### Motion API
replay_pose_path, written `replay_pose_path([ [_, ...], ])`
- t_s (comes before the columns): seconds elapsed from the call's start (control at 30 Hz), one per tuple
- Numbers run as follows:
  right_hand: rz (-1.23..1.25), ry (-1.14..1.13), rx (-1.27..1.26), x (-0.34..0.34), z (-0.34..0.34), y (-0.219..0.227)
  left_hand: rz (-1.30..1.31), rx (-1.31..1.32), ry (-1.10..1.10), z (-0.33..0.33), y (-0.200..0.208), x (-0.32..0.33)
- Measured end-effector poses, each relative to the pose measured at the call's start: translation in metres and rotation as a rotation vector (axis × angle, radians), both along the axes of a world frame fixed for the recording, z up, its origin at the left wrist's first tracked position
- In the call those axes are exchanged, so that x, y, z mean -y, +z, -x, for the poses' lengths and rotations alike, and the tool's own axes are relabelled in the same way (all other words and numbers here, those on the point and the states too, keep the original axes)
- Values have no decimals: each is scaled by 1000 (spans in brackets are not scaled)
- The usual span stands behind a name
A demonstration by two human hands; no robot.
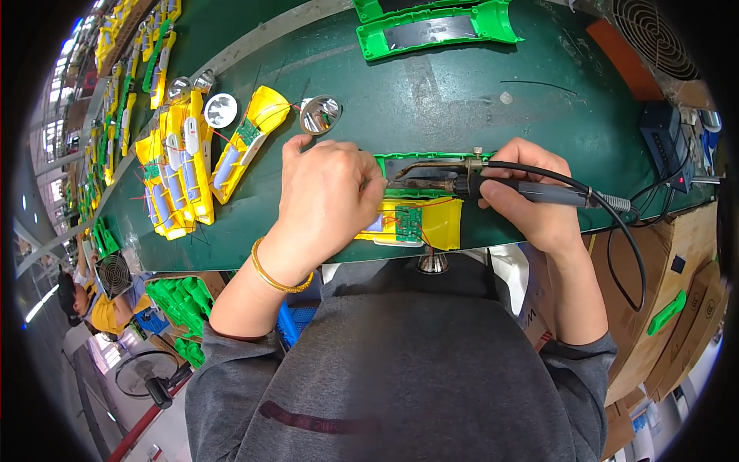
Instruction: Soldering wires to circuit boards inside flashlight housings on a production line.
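Note:
My right hand (543, 204) grips a soldering iron (531, 191) with a thin metal feed tube (431, 164) along its top. The iron's tip points left over a green housing half (391, 163) that lies in front of me. My left hand (327, 196) is closed, its fingertips pinched by the iron's tip; what they hold is hidden. Just nearer lies a yellow housing half (444, 223) with a green circuit board (409, 224), red wires and a battery partly behind my left hand. A shiny reflector (433, 263) hangs at the table's front edge below it.
Several yellow housing halves (202, 196) with blue batteries lie left, near a loose reflector (320, 115). More green shells (431, 32) sit at the far edge. A dark control box (663, 146) with cables stands right. Green parts (178, 304) fill a box lower left; another person (108, 312) sits beyond.

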State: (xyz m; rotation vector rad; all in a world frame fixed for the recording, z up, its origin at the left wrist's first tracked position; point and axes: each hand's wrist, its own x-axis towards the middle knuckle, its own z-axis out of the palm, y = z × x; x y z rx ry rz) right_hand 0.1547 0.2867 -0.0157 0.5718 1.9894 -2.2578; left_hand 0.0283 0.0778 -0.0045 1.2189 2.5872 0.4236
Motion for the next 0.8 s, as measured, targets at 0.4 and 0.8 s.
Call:
replay_pose_path([
  [0.4,-13,-26,-3,1,0,2,-1,-27,-6,-1,2,-1],
  [0.8,48,-351,-188,-7,-22,-4,21,-10,5,1,6,-6],
])
